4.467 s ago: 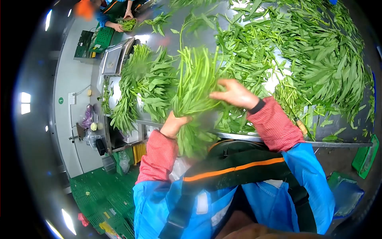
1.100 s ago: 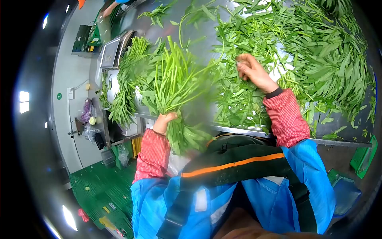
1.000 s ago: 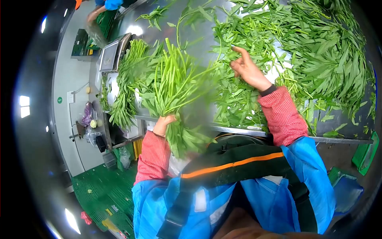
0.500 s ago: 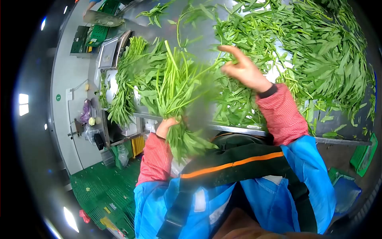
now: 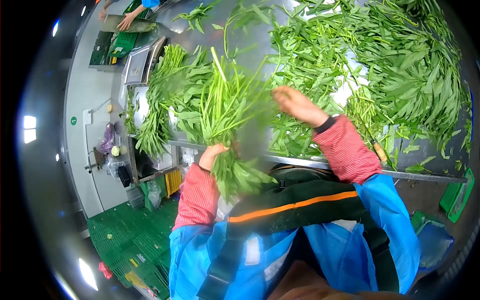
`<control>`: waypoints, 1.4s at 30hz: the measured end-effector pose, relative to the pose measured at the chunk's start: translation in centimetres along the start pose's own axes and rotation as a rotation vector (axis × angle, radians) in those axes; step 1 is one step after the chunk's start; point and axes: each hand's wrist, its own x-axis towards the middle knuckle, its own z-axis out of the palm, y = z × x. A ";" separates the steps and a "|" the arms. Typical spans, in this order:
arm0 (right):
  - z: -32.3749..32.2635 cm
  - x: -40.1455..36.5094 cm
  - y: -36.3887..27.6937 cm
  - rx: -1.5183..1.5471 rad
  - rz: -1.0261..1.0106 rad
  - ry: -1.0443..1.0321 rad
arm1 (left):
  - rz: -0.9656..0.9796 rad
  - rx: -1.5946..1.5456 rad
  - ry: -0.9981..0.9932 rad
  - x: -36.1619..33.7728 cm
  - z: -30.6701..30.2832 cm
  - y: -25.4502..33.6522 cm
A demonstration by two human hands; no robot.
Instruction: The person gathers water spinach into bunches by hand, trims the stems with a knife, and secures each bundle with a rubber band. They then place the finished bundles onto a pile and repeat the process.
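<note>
My left hand [image 5: 214, 155] is closed around the leafy lower part of a bunch of water spinach [image 5: 220, 100]. The bunch is upright above the near table edge, with its stems pointing up and leaves hanging below my grip. To its right, my right hand [image 5: 295, 104] is held over the metal table with fingers drawn together in a pinch. A thin, blurred water spinach stem appears at its fingertips. Beyond that hand lies a large pile of loose water spinach [image 5: 410, 70].
Laid bunches [image 5: 162, 95] and a scale [image 5: 137, 65] are at the left. A wooden-handled tool [image 5: 380, 151] lies near the right front edge. At top left, another person's hands [image 5: 127, 21] touch a long wrapped bundle [image 5: 142, 25]. Green crates [image 5: 125, 240] stand below left.
My right hand has moved slightly left and down, and its extended finger has curled in. The wooden-handled tool has come into view. Another person's hands have reached the wrapped bundle.
</note>
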 end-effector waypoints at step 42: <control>0.6 -0.5 -2.2 0.399 0.197 0.003 | 0.692 1.211 0.321 2.2 4.4 3.4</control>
